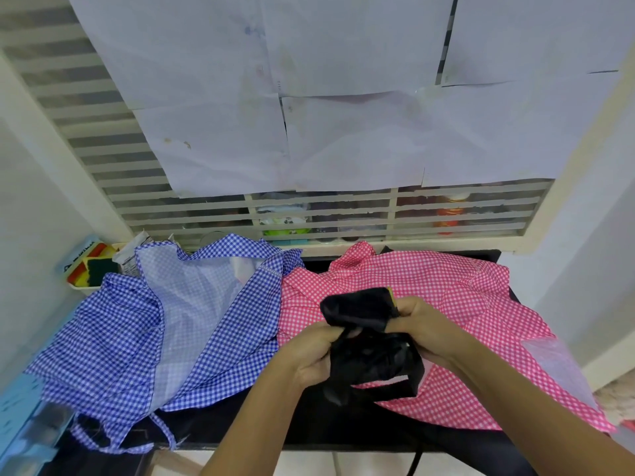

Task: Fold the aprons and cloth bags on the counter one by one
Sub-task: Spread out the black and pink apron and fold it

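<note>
Left hand (311, 359), right hand (421, 324); black bag (357, 307) partly hidden

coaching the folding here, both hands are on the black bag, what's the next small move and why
Probably fold the dangling strap up onto the bundle: left hand and right hand grip the black bag, bunched over the pink apron, but that loop hangs loose.

Legible txt: none confirmed.
- Dark lettering on rim of blue holder (80, 250), far L of and beyond left hand (311, 359): blurred, can't read.
- Fine print on white packet (132, 255), just R of holder: too small.
- Faint marks on paper sheets (343, 132), up beyond both hands: illegible.
- Labels on orange bottles (450, 214) behind louvres, beyond right hand (417, 324): unreadable.
</note>
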The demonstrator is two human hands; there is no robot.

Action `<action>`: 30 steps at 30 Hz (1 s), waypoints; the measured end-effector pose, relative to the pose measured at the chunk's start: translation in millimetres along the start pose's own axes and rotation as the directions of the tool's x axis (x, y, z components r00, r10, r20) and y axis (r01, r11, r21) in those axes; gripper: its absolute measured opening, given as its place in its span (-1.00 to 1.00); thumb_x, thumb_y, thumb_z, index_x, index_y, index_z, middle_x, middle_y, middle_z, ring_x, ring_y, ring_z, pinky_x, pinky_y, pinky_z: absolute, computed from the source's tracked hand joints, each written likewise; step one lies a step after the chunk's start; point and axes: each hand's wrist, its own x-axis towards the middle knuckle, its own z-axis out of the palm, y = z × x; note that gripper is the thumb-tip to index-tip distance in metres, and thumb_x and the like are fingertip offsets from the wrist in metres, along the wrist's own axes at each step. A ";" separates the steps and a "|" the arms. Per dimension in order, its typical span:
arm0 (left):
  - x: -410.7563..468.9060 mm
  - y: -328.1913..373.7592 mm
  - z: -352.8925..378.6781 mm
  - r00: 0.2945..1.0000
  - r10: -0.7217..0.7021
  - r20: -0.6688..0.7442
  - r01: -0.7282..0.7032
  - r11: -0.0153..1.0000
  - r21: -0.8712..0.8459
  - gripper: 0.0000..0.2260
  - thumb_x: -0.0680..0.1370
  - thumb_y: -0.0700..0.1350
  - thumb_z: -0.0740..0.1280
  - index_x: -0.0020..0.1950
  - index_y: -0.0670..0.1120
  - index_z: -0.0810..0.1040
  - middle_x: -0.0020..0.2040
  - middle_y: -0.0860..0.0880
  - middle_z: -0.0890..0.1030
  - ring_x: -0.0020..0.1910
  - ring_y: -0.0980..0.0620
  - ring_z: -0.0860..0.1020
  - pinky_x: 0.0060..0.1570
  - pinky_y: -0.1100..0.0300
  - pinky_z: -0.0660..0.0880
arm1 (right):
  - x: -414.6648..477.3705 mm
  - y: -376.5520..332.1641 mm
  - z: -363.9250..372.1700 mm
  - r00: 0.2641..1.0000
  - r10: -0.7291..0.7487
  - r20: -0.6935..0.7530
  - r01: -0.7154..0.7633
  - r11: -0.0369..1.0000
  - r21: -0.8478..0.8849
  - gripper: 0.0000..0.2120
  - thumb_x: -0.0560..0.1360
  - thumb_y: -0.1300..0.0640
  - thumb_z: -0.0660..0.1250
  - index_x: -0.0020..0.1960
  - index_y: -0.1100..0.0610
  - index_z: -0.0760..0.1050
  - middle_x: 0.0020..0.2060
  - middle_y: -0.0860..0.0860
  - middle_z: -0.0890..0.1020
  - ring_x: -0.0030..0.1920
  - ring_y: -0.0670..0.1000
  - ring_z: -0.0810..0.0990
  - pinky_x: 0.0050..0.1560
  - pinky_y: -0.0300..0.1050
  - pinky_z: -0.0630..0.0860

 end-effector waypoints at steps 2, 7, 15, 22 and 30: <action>-2.5 -3.6 -4.4 0.999 -0.034 0.002 0.034 0.999 -0.021 -0.79 0.61 -0.28 0.18 0.14 -0.20 0.58 -0.11 -0.11 0.69 -0.18 0.03 0.67 -0.24 0.23 0.57 | -2.5 0.9 -0.3 0.999 -0.019 0.030 0.018 0.999 0.049 -0.63 0.43 0.58 0.17 -0.12 0.28 0.68 -0.11 0.16 0.69 -0.07 0.07 0.68 -0.06 -0.16 0.60; -8.8 -8.6 -7.4 0.998 -0.066 0.025 0.068 0.992 -0.102 -0.69 0.59 -0.07 0.19 0.27 -0.11 0.56 -0.02 -0.10 0.67 -0.14 0.02 0.65 -0.22 0.19 0.57 | -7.5 -0.8 0.4 0.994 -0.074 0.076 0.067 0.994 0.091 -0.47 0.39 0.63 0.05 -0.25 0.21 0.70 0.03 0.14 0.68 0.09 0.13 0.64 0.01 -0.14 0.58; -7.7 -9.6 2.4 0.986 -0.117 0.115 0.121 0.992 -0.024 -0.55 0.50 0.15 0.24 0.26 -0.09 0.54 0.18 -0.17 0.62 0.15 -0.12 0.60 0.16 -0.05 0.51 | -7.1 -6.1 -4.7 0.944 -0.232 0.235 0.301 0.896 -0.326 -0.34 0.38 0.66 0.06 -0.34 0.01 0.69 0.14 0.02 0.63 0.16 0.05 0.58 0.15 -0.10 0.51; -3.7 -7.1 0.5 0.998 0.058 -0.012 -0.059 0.994 -0.092 -0.72 0.52 -0.17 0.31 0.19 -0.26 0.56 0.14 -0.26 0.61 -0.01 -0.10 0.64 -0.14 0.14 0.62 | -9.7 -41.6 -5.0 0.920 -0.312 0.235 0.334 0.315 -0.888 -0.28 0.43 0.39 0.33 0.39 -0.26 0.33 0.49 -0.25 0.12 0.04 -0.20 0.56 -0.06 -0.24 0.58; -14.2 18.2 -2.7 0.925 0.377 -0.054 -0.370 0.923 0.107 -0.59 0.41 -0.36 0.39 0.26 -0.18 0.52 0.12 -0.16 0.64 0.08 -0.08 0.63 -0.03 0.17 0.57 | -2.7 -47.6 0.9 0.987 -0.149 0.056 0.153 0.793 -0.590 -0.75 0.47 0.05 0.41 0.15 -0.04 0.54 -0.01 -0.14 0.65 0.02 -0.15 0.63 0.03 -0.26 0.53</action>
